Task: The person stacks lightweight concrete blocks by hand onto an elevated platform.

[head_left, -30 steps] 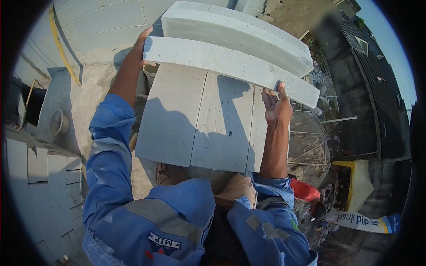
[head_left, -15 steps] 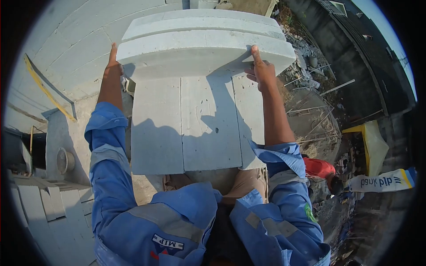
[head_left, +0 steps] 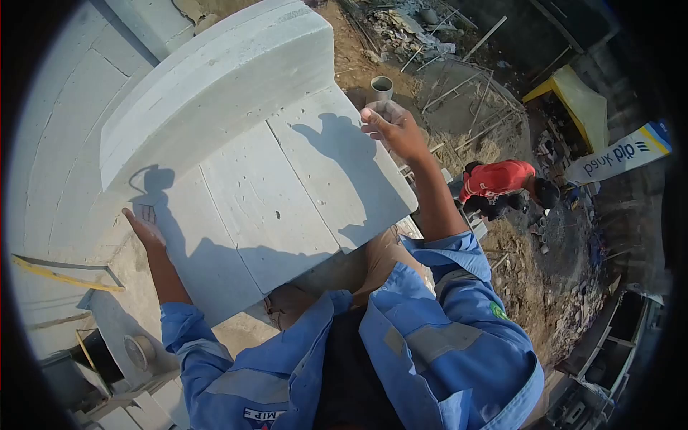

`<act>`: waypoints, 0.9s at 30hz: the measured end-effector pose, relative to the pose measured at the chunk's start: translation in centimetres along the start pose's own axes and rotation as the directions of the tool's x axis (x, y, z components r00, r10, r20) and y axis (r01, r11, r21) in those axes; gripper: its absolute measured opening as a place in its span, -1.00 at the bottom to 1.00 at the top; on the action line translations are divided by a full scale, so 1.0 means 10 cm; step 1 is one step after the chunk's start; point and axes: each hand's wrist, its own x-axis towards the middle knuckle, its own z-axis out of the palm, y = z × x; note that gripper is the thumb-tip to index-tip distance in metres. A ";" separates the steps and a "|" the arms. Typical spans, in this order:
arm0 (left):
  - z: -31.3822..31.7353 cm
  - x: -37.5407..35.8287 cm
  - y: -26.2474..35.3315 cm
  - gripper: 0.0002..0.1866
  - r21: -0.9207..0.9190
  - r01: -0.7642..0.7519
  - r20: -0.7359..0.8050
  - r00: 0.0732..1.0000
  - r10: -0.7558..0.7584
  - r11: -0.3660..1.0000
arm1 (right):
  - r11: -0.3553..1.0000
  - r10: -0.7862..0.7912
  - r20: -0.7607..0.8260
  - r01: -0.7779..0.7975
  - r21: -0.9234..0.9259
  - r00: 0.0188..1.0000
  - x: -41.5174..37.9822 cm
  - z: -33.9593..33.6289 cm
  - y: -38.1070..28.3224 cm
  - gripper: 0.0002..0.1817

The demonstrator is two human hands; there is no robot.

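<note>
The left hand (head_left: 145,228) lay flat w/ fingers spread against the left edge of the stack (head_left: 265,208) of three grey slabs, just under the lower end of the block (head_left: 215,82); it pinched nothing, only pressed on the side. The right hand (head_left: 390,125) was at the right edge of the stack, near the far corner, fingers half open & relaxed; whether the fingertips touched the slab or hung just beside it, I could not tell. The block, long & light grey, lay across the far end of the stack, tilted in the view from lower left to upper right, resting on the slabs & not held by either hand. The slabs stood side by side w/ thin joints between them, shadows of both arms falling on the top faces. Both arms wore blue sleeves (head_left: 444,337) w/ grey bands. At the left a wall (head_left: 50,143) of pale blocks ran along the stack, w/ a yellow bar (head_left: 61,276) beside it lower down. Below on the right was bare ground w/ rubble, where another person in a red shirt (head_left: 502,179) was bent over, well apart from the hands. A grey pipe (head_left: 381,88) stood upright just beyond the right hand. A yellow cover (head_left: 577,100) & a white banner (head_left: 620,154) lay further right.
</note>
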 end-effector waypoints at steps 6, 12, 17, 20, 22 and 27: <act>0.26 -0.69 0.22 -0.12 0.378 0.000 -0.178 0.981 0.072 0.926 | 0.953 0.302 -0.707 -0.234 0.195 0.640 -1.75 -1.63 1.77 -0.66; 0.97 -0.81 0.13 -0.19 0.538 -0.158 0.044 0.986 0.160 0.828 | 0.759 0.643 -0.703 -0.375 0.532 0.304 -3.43 -1.77 3.07 -0.68; 2.10 -1.41 0.04 -0.23 0.553 -0.315 0.253 0.945 0.205 0.772 | 0.653 0.740 -0.617 -0.501 0.568 0.266 -3.68 -1.56 3.38 -0.59; 2.55 -1.68 -0.10 -0.24 0.558 -0.454 0.446 0.870 0.210 0.695 | 0.664 0.738 -0.600 -0.493 0.563 0.309 -3.60 -1.53 3.43 -0.54; 2.74 -1.82 -0.17 -0.25 0.544 -0.539 0.543 0.811 0.220 0.644 | 0.681 0.722 -0.608 -0.494 0.541 0.329 -3.52 -1.53 3.42 -0.57; 2.90 -2.09 -0.28 -0.27 0.578 -0.516 0.629 0.775 0.057 0.633 | 0.696 0.711 -0.592 -0.502 0.514 0.380 -3.46 -1.56 3.54 -0.58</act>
